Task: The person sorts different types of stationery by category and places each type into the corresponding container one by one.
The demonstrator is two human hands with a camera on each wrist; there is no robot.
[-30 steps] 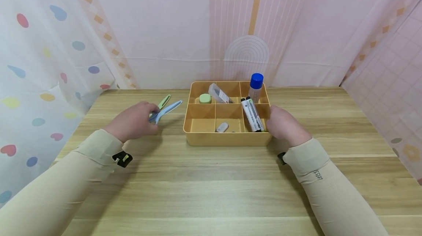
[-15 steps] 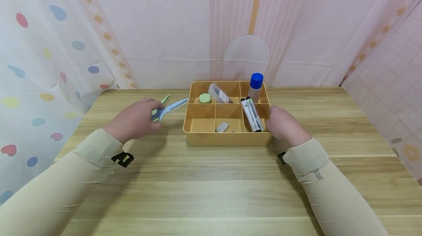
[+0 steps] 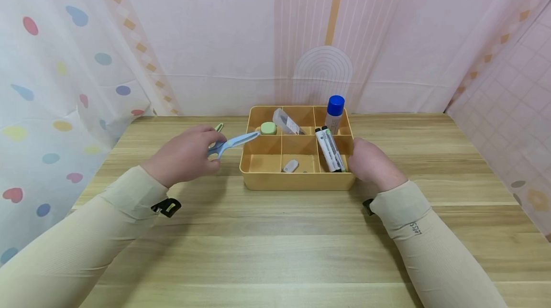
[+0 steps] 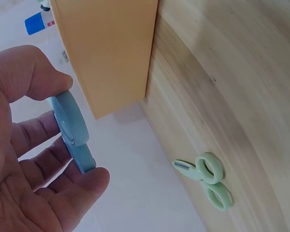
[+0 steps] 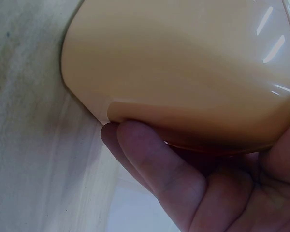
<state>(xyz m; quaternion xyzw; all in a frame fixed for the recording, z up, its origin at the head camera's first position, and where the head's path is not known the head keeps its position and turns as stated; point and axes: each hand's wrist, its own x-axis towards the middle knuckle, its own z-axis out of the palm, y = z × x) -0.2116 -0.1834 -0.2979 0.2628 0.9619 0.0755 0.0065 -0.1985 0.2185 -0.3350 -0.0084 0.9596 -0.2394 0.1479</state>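
Observation:
My left hand [image 3: 185, 155] pinches a pair of light blue scissors [image 3: 238, 141] by the handles, above the table. The shut blades point right, their tip by the left rim of a yellow divided organizer box [image 3: 297, 181]. The blue handle loops [image 4: 71, 121] sit between thumb and fingers in the left wrist view. Behind this hand a pair of green scissors [image 4: 210, 174] lies on the table, mostly hidden in the head view. At the box's right side, my right hand [image 3: 374, 164] grips the wall; its bent fingers [image 5: 154, 169] lie against the outside.
In the box's compartments are a light green rounded item [image 3: 268, 128], a clear plastic case [image 3: 287, 122], a blue-capped glue stick [image 3: 335, 112], markers [image 3: 330, 150] and a small grey-white piece [image 3: 291, 166]. A patterned curtain [image 3: 215, 35] hangs behind the wooden table [image 3: 275, 246].
My left hand has lifted the blue scissors away from the green pair and carried them right, to the box's left rim. The right hand stays on the box.

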